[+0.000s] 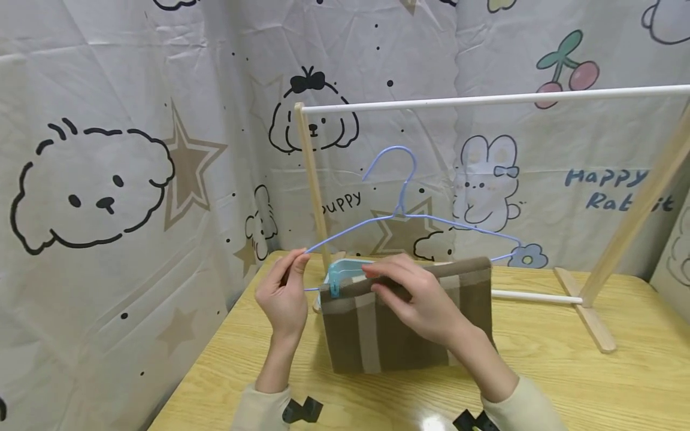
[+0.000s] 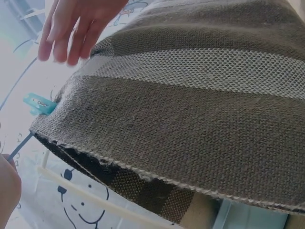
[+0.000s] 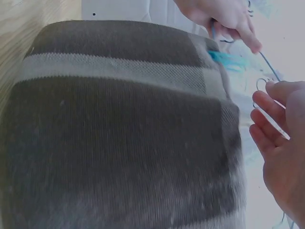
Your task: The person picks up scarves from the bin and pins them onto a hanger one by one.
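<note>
A blue-purple wire clothes hanger (image 1: 399, 209) stands upright over the table, my left hand (image 1: 284, 293) pinching its left end between thumb and fingers. Over the lower bar hangs a brown knitted cloth (image 1: 409, 323) with pale stripes, folded in two. At its top left corner a teal clothespin (image 2: 40, 104) is clipped on. My right hand (image 1: 417, 296) is just in front of the cloth's top edge, to the right of the clothespin. Its fingers are loosely bent and apart, with nothing between them, as the right wrist view shows.
Behind the cloth sits a light blue basin (image 1: 353, 266), mostly hidden. A rack with wooden posts and a white top rail (image 1: 485, 100) stands at the back of the wooden table (image 1: 544, 371). Printed curtains (image 1: 345, 60) enclose the back and left; a blue flower (image 1: 527, 256) shows near the hanger's right end.
</note>
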`<state>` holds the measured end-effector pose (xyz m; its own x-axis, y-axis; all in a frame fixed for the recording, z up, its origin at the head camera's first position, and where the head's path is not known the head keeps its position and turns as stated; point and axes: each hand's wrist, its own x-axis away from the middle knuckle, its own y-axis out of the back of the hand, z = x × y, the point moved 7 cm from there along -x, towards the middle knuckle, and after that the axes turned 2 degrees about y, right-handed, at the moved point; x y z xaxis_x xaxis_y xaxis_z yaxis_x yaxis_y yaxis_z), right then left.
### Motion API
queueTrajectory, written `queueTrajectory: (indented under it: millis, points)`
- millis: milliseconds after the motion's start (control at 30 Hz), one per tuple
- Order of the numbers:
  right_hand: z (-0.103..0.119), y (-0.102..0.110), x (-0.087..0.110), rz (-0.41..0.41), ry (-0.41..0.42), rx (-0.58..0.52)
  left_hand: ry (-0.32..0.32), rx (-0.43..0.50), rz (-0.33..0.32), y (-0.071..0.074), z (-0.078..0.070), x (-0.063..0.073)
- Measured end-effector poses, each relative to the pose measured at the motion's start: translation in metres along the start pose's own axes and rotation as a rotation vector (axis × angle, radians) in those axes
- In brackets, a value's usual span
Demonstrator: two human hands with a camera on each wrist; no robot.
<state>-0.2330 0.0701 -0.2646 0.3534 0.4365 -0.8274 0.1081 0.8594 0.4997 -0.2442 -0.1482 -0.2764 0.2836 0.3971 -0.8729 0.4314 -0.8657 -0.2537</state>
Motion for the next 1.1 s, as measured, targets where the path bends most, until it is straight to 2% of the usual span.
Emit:
queueTrajectory:
  millis: [100, 267, 467, 733, 1100]
  points:
    - [-0.001, 0.012, 0.007, -0.025, -0.004, -0.011, -0.007, -0.013, -0.015, 0.004, 0.0, -0.003]
    - [-0.002, 0.034, 0.016, -0.111, 0.025, -0.013, -0.048, -0.051, -0.07, 0.019, -0.005, -0.015]
    - [-0.009, 0.056, 0.033, -0.174, 0.062, -0.016, -0.035, -0.075, -0.094, 0.03, -0.003, -0.021]
    - [-0.026, 0.079, 0.062, -0.201, 0.0, 0.013, -0.024, -0.076, -0.103, 0.033, 0.0, -0.024]
    - [-0.05, 0.096, 0.097, -0.187, -0.149, 0.084, -0.023, -0.068, -0.099, 0.035, 0.002, -0.025]
